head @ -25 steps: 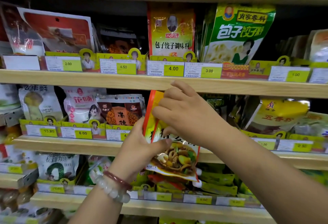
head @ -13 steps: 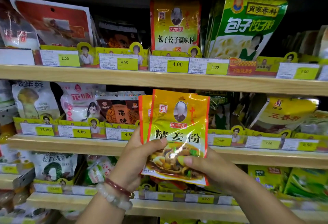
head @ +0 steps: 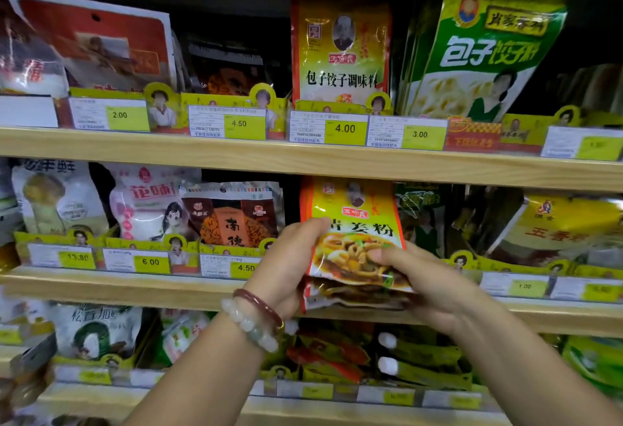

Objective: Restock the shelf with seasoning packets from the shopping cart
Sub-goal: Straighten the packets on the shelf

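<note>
A small stack of yellow-and-orange seasoning packets (head: 354, 223) with a picture of a noodle dish is held up in front of the middle shelf (head: 303, 162). The stack's top edge reaches under the shelf board above. My left hand (head: 290, 263), with bead bracelets on the wrist, grips the stack's left edge. My right hand (head: 424, 280) holds its lower right corner from below, thumb on the front. The stack sits in the gap between a brown packet (head: 232, 216) and dark green packets (head: 421, 216). The shopping cart is out of view.
Wooden shelves run across the view with yellow price tags (head: 344, 128) along their front rails. A matching yellow packet (head: 340, 51) and a green dumpling seasoning bag (head: 482, 54) stand on the upper shelf. Green and red packets (head: 397, 358) lie on the lower shelf.
Both hands have carried the packets up and forward, into the middle shelf's gap. The right hand, on top of the stack one second ago, has moved to its lower right corner.
</note>
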